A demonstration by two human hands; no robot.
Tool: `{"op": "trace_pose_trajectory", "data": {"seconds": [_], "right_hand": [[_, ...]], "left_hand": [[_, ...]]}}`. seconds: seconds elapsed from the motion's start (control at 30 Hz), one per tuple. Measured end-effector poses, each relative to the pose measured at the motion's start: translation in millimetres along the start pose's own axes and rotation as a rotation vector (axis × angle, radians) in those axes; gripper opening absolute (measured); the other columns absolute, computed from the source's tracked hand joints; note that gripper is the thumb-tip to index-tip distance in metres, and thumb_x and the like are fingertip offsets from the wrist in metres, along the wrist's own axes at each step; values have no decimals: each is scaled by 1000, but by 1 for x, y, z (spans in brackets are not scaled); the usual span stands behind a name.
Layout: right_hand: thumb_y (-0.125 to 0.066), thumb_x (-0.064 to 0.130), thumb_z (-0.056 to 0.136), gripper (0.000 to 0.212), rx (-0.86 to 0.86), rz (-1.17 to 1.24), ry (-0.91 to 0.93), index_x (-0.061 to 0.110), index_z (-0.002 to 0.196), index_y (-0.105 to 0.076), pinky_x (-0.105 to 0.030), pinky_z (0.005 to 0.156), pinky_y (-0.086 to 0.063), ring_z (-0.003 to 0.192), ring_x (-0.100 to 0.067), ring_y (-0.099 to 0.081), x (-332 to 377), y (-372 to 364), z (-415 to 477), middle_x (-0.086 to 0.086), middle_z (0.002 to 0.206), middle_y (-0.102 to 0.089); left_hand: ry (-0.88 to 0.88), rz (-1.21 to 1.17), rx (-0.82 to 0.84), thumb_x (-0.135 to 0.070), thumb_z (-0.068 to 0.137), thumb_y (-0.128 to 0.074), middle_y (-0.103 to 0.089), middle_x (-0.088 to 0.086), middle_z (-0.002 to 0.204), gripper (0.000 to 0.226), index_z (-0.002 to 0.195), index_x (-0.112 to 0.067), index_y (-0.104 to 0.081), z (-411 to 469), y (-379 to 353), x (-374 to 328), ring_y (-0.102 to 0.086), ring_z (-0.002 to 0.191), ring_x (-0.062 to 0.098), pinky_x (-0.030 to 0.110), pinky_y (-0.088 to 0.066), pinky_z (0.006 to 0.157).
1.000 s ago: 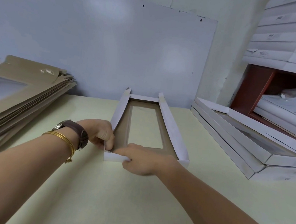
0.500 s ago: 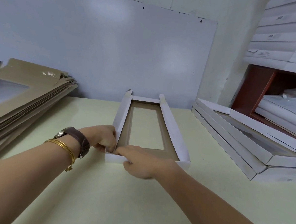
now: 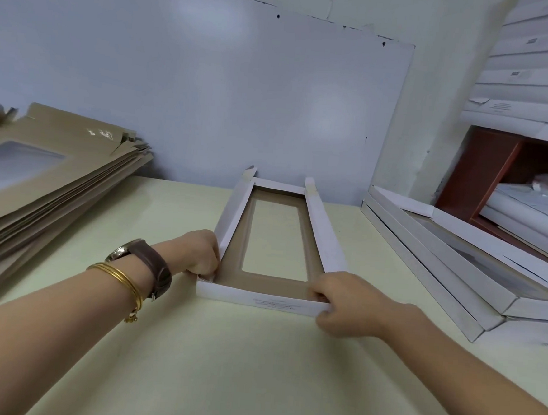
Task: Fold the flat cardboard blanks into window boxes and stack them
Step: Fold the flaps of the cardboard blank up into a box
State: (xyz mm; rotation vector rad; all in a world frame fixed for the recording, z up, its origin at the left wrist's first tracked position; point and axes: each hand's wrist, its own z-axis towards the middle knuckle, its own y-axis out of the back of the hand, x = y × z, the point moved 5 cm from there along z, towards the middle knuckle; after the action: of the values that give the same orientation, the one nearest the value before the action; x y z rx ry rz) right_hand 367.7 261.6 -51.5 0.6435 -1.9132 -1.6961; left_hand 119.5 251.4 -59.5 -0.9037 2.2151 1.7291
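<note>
A long thin window box lies in the middle of the pale surface. It is white on the outside and brown on the inside. Its see-through window faces down, and its four low walls stand up. The near short wall has small grey print on it that is too small to read.

The left hand is at the near left corner of the box. Its grip is closed on that corner, with the fingers curled round where the long wall meets the short wall. The right hand is at the near right corner. Its grip is closed there too, with the fingers hooked over the top of the wall and the thumb on the outside.

The left wrist has a brown watch and gold bangles on it.

A pile of flat brown blanks lies on the left of the surface, well apart from the box. A stack of folded white boxes lies on the right, near the box but not touching it. A big white board leans on the wall behind. A red-brown shelf stands at the far right, with more white boxes piled on top of it
</note>
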Motion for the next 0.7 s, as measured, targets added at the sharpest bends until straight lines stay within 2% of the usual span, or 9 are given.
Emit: {"op": "trace_pose_trajectory", "data": {"seconds": [0.07,0.13,0.2,0.3,0.37,0.43,0.53,0.6,0.7], "right_hand": [[-47,9,64,11,-5,32,-10,16,68,-40,-31,55,-30,65,-17,-39,-16,4,-9,4,69,-42],[-49,7,63,15,-9,21,19,16,75,-50,-29,63,-40,76,-14,-45,-23,4,-16,6,80,-48],[-48,6,62,30,-38,8,65,20,88,-56,-27,75,-43,89,-11,-46,-25,5,-21,8,93,-50],[-47,1,67,48,-109,-15,127,20,110,-57,-24,84,-40,102,-11,-45,-26,3,-22,8,108,-52],[-53,4,79,39,-119,-62,145,19,115,-57,-25,91,-37,107,-12,-48,-26,3,-20,7,113,-56],[-58,16,89,24,-119,-126,196,19,112,-61,-26,94,-37,107,-13,-53,-22,1,-17,8,111,-61],[-53,29,96,17,-126,-198,253,20,107,-63,-30,95,-37,102,-16,-56,-13,-2,-14,8,105,-64],[-47,34,99,21,-127,-243,257,21,106,-62,-32,95,-37,101,-17,-55,-6,-4,-12,6,105,-64],[-43,37,100,25,-153,-245,253,20,102,-61,-34,90,-37,99,-19,-53,9,-4,-8,4,100,-62]], "left_hand": [[-10,10,-16,9,80,-58,-62,9,87,21,86,-7,-70,0,4,3,-59,79,26,31,-54,76],[-17,13,-22,10,79,-57,-62,7,85,25,79,-13,-67,-1,8,8,-58,76,23,27,-52,68],[-22,16,-19,11,77,-56,-63,6,84,27,79,-14,-66,-2,12,13,-57,70,21,21,-49,59],[-34,25,-4,11,75,-56,-62,2,76,27,80,-14,-66,-5,18,19,-56,63,16,19,-47,54],[-42,54,8,11,73,-56,-61,-1,72,28,78,-15,-65,-8,21,24,-54,60,13,18,-44,51],[-46,73,21,11,71,-55,-59,-3,68,29,78,-16,-64,-10,24,27,-52,58,13,16,-42,48],[-46,147,3,10,71,-52,-58,-2,72,32,79,-18,-64,-10,29,29,-51,59,13,13,-38,41],[-55,262,-70,6,75,-48,-63,-1,88,32,84,-20,-66,-8,32,27,-56,75,17,16,-40,48],[-38,419,-217,-8,85,-43,-53,0,113,34,103,-27,-64,-4,27,22,-43,108,26,27,-36,77]]}}
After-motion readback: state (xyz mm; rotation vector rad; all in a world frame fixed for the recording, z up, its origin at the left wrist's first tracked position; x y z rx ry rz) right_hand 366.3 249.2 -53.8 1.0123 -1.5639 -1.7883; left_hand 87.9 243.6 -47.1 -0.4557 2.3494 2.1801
